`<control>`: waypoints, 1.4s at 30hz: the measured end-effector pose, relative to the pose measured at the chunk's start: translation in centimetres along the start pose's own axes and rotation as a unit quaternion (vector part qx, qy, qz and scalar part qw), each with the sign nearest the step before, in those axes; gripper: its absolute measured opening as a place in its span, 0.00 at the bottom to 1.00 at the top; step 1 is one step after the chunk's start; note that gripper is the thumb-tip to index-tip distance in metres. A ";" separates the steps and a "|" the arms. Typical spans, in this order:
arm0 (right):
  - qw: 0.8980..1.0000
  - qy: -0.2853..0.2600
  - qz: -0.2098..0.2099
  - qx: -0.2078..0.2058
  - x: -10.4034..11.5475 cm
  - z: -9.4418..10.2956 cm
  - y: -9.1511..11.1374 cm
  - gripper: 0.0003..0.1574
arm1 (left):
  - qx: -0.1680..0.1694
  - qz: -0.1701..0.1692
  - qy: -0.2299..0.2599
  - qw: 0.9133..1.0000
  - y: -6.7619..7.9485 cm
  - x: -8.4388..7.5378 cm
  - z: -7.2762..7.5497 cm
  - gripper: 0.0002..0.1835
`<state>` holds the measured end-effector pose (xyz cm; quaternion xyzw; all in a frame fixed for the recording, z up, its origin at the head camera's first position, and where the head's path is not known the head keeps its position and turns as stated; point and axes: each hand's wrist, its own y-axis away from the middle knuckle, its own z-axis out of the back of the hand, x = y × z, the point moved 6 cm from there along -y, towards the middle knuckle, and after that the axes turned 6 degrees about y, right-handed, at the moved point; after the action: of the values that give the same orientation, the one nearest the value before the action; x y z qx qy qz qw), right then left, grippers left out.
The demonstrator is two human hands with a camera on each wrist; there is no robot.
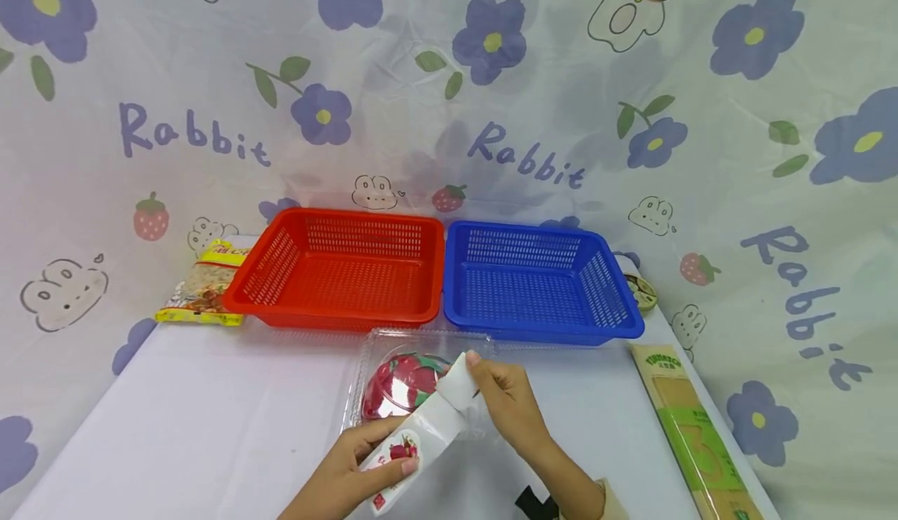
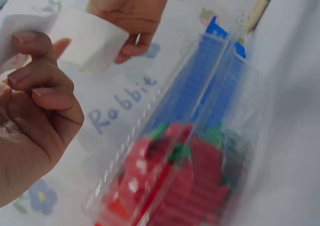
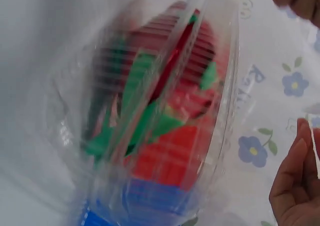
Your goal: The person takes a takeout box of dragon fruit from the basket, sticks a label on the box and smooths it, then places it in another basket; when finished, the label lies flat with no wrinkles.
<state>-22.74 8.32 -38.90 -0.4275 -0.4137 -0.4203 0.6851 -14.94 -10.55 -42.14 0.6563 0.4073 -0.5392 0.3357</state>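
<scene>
My left hand (image 1: 351, 465) grips the lower part of a white carton (image 1: 428, 430) printed with a red fruit, its thumb across the front. The carton is tilted, upper end to the right. At that end my right hand (image 1: 512, 407) pinches the plain white top piece (image 1: 457, 383) between thumb and fingers. Behind the carton lies a clear plastic clamshell box (image 1: 428, 338) with red and green fruit-like pieces (image 1: 396, 387) inside. The carton hides part of it. In the left wrist view, the white top piece (image 2: 92, 41) spans between both hands.
A red basket (image 1: 337, 321) and a blue basket (image 1: 543, 333) stand side by side at the back. Left of them leans a yellow-edged food bag (image 1: 203, 290). A round tin (image 1: 641, 292) sits behind the blue basket's right side. A long green-and-tan packet (image 1: 691, 434) lies along the right table edge.
</scene>
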 end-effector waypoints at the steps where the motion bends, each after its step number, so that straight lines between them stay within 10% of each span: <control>1: 1.000 0.004 0.002 -0.016 -0.1 0.3 -0.5 0.26 | -0.005 0.009 0.009 1.000 0.3 0.2 0.4 0.22; 4: 0.992 0.065 0.074 -0.073 0.3 1.0 -1.8 0.25 | -0.048 0.017 0.018 0.999 1.4 0.7 2.3 0.20; 7: 0.948 0.206 0.223 -0.098 0.9 0.7 -2.9 0.24 | -0.136 -0.005 -0.001 0.991 2.5 0.7 4.7 0.21; 13: 0.731 0.496 0.460 -0.096 -0.1 -2.3 -3.3 0.34 | -0.334 -0.030 -0.019 0.942 3.9 1.3 9.4 0.17; 16: 0.670 0.546 0.497 -0.081 -1.1 -3.1 -3.1 0.37 | -0.381 -0.011 -0.020 0.924 4.0 2.1 11.0 0.14; 30: 0.638 0.572 0.515 -0.039 -3.3 -4.3 -2.7 0.37 | -0.377 0.135 -0.031 0.916 3.1 6.5 13.6 0.19; 42: 0.650 0.581 0.490 -0.006 -3.7 -4.2 -2.6 0.41 | -0.371 0.144 -0.092 0.913 2.7 7.7 13.9 0.34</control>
<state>-25.41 4.47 -42.94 -0.2407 0.3412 -0.1887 0.8889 -17.88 -22.65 -52.35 0.4834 0.4464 -0.3534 0.6649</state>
